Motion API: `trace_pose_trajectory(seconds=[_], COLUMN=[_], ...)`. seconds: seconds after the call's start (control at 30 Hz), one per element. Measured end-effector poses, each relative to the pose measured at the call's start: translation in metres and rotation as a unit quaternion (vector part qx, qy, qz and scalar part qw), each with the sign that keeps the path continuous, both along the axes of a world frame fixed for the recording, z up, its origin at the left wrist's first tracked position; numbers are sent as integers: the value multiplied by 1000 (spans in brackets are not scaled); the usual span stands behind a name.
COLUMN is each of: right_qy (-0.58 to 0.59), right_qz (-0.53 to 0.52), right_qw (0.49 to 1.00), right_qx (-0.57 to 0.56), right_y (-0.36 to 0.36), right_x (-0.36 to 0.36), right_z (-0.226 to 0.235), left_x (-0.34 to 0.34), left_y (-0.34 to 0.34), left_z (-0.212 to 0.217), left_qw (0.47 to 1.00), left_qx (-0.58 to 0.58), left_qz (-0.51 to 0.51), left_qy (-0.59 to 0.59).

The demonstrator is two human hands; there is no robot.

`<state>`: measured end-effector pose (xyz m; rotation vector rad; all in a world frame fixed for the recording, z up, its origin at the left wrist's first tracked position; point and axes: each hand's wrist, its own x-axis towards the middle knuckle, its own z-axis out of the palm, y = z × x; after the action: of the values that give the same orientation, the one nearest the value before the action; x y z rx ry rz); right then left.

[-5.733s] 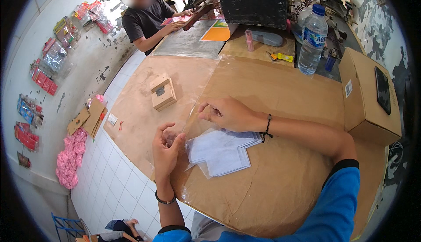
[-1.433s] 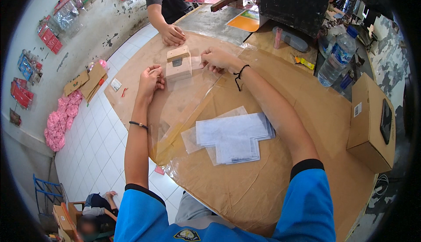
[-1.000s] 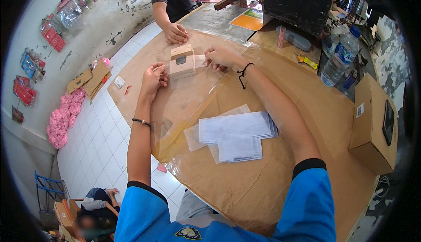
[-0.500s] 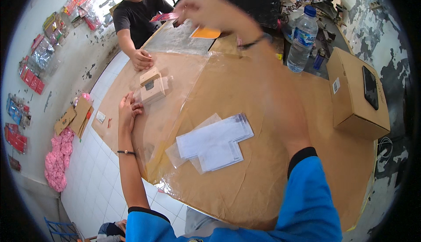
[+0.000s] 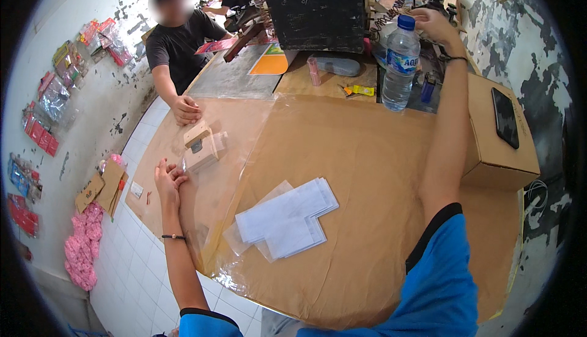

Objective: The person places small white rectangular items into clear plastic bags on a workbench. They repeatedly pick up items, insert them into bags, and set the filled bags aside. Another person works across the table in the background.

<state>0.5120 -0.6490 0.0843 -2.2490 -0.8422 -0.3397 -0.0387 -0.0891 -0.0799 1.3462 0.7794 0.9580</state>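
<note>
My left hand [image 5: 169,181] rests at the left of the table, fingers apart and loosely bent, beside a small wooden block [image 5: 202,156] with a dark piece set in it. Clear plastic film [image 5: 221,139] lies at the block's side. My right hand [image 5: 435,26] is stretched to the far right, behind the water bottle [image 5: 400,68]; its fingers are bent and partly hidden by the blue cap, so a hold cannot be made out. White paper sheets [image 5: 284,218] lie stacked over clear sleeves [image 5: 235,239] between my arms.
Across the table, a co-worker's hand [image 5: 186,111] is close to the block. On the right stands a cardboard box [image 5: 489,153] with a phone [image 5: 505,117] on it. A black board [image 5: 315,13] rises at the back. A lighter [image 5: 427,88] stands near the bottle.
My right hand has swung from the back centre, near the pink card, to the far right behind the bottle. My left hand stays beside the block. The view has shifted slightly.
</note>
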Motion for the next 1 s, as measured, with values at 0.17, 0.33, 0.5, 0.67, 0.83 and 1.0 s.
trace_pose_trajectory(seconds=[0.17, 0.33, 0.5, 0.67, 0.83, 1.0], right_qy=[-22, 62, 78, 75, 22, 2], right_qz=[-93, -104, -142, -142, -27, 27], right_qw=[986, 970, 986, 980, 993, 1000], right_qx=[-133, -208, -36, 115, 109, -13], right_y=[14, 29, 0, 10, 25, 8], right_x=[63, -1, 44, 62, 19, 49], right_z=[-53, -25, -60, -66, -49, -40], left_x=[8, -8, 2, 4, -4, 0], left_y=[-5, 3, -5, -7, -3, -5], left_z=[-1, 2, 3, 2, 4, 4], left_qw=[1000, 1000, 1000, 999, 1000, 1000], left_qx=[-5, -11, -1, 3, 1, -3], left_qz=[-12, -4, -20, -32, -22, -23], left_qy=[-6, -8, 2, 5, 8, 10])
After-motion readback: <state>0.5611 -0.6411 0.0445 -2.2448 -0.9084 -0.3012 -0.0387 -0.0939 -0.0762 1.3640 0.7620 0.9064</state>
